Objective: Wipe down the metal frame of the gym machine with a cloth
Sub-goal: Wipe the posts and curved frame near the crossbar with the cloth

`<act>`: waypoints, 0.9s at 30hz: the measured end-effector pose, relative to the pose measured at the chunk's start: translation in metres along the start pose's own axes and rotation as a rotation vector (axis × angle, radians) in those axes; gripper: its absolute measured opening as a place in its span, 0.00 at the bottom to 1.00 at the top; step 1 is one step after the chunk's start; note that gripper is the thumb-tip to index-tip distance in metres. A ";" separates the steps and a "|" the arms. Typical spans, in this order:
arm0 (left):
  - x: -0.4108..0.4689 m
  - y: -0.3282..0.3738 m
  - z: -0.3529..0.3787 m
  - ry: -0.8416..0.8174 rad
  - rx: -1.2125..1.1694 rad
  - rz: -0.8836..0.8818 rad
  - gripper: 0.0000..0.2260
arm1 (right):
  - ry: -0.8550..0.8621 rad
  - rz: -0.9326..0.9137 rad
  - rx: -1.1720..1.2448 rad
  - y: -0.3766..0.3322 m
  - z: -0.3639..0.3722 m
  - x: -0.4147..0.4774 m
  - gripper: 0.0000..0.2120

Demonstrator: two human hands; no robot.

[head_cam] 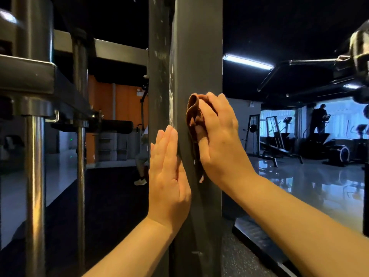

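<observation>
A wide grey metal upright (196, 56) of the gym machine fills the middle of the view, with pale scuffs along its left edge. My right hand (219, 136) presses a bunched brown cloth (194, 116) against the front of the upright, its fingers bent over the cloth. My left hand (168, 176) lies flat on the upright's left edge with straight fingers pointing up, just below and left of the cloth.
Chrome guide rods (36, 186) and a grey cross frame (30, 76) stand close on the left. A black bar (299, 62) and pulley hang at the upper right. A seated person's leg (140, 172) shows behind the upright. Treadmills and a standing person (319, 120) are far right.
</observation>
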State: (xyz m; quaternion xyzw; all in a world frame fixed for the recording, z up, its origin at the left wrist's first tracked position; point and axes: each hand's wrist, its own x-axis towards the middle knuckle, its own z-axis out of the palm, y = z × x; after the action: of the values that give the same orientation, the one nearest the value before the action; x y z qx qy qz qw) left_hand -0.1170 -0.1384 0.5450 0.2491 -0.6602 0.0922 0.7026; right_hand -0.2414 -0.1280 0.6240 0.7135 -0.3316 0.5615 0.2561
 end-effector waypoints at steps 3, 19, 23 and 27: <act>-0.003 -0.001 -0.002 -0.023 0.012 0.007 0.28 | -0.018 -0.073 0.033 -0.001 0.010 -0.035 0.26; -0.054 -0.009 -0.003 -0.063 0.005 -0.030 0.28 | -0.026 -0.058 0.015 0.019 0.010 -0.083 0.25; -0.073 -0.014 -0.010 -0.094 0.025 -0.033 0.26 | -0.175 -0.161 -0.026 0.025 0.022 -0.175 0.27; -0.082 -0.020 -0.017 -0.145 0.031 0.020 0.26 | -0.317 -0.444 -0.192 0.052 0.006 -0.200 0.27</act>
State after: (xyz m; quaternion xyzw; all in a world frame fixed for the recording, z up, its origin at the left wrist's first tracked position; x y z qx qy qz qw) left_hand -0.1021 -0.1313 0.4602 0.2595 -0.7104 0.0909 0.6479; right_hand -0.3075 -0.1290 0.4279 0.8201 -0.2548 0.3392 0.3840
